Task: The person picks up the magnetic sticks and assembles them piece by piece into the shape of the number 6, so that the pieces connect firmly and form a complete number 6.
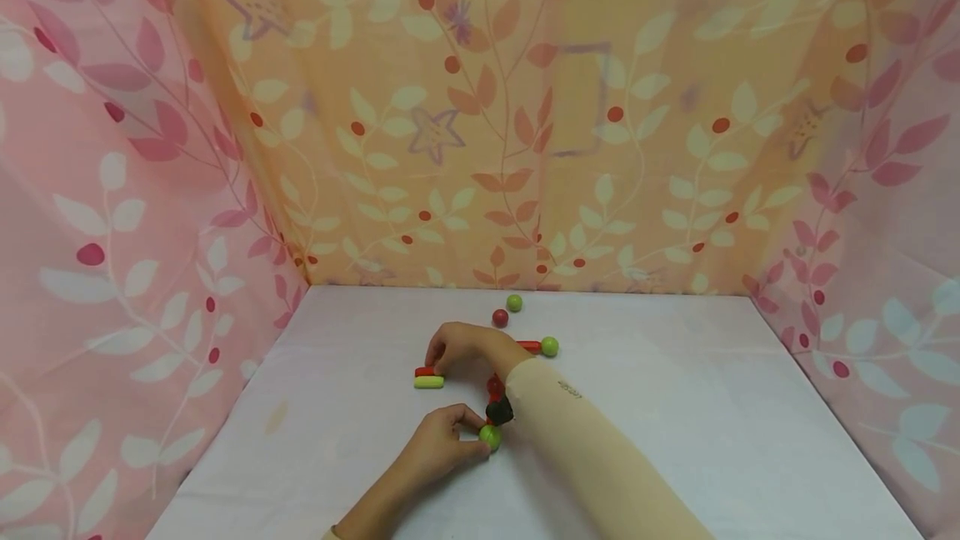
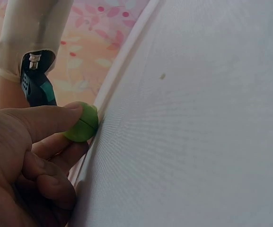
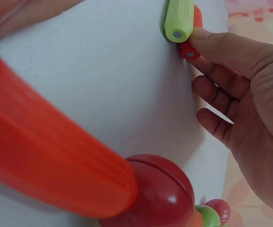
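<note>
My left hand [image 1: 442, 440] pinches a green ball [image 1: 490, 437] between thumb and fingers, low over the white table; the left wrist view shows a groove around the ball [image 2: 83, 125]. My right hand [image 1: 465, 342] reaches across to the left and pinches a short red rod [image 3: 189, 51] by its near end. Right alongside lies a yellow-green rod [image 1: 429, 382], with a grey disc in its end. Beneath my right wrist, a red ball [image 1: 494, 385] joins a red rod [image 3: 56, 151] running toward the green ball; the sleeve hides part of this row.
Beyond my right forearm, another red rod [image 1: 529, 347] meets a green ball [image 1: 550, 347]. Farther back on the table [image 1: 675, 390] sit a loose red ball [image 1: 500, 318] and a small green ball [image 1: 513, 302]. Patterned cloth [image 1: 487, 215] walls the back and sides.
</note>
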Motion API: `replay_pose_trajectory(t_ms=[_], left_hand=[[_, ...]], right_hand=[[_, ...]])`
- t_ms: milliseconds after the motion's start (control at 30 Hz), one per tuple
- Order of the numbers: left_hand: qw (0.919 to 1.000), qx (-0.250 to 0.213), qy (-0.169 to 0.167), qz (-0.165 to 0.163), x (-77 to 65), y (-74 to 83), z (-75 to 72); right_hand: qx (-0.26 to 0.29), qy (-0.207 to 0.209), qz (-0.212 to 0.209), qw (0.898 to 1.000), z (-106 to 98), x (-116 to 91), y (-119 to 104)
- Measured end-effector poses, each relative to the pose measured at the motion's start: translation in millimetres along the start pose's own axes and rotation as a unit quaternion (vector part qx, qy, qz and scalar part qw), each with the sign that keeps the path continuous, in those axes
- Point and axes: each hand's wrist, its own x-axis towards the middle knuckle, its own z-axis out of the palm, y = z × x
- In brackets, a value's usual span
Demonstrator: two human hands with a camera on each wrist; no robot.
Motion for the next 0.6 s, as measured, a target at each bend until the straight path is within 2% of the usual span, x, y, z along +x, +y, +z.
replay_pose_trajectory(t_ms=[167,300,467,600], left_hand=[[1.0,0.001,0.0,-0.006,-0.3,-0.5,1.2],[1.0,0.006,0.003,0.0,-0.2,-0.6,2.1],[1.0,0.005,0.004,-0.001,-0.8,0.5,2.1],[0.9999,0.0,0.003,-0.01,-1.5,1.4,2.0]], right_hand=[[-0.004,0.001,0.004,1.0,1,-2,0],[-0.01,0.008,-0.013,1.0,-2,-1,3],[-0.02,0.027,-0.038,0.999,-17,-8,-4],[-0.032,0.052,-0.041,0.997,-32,-26,-15]])
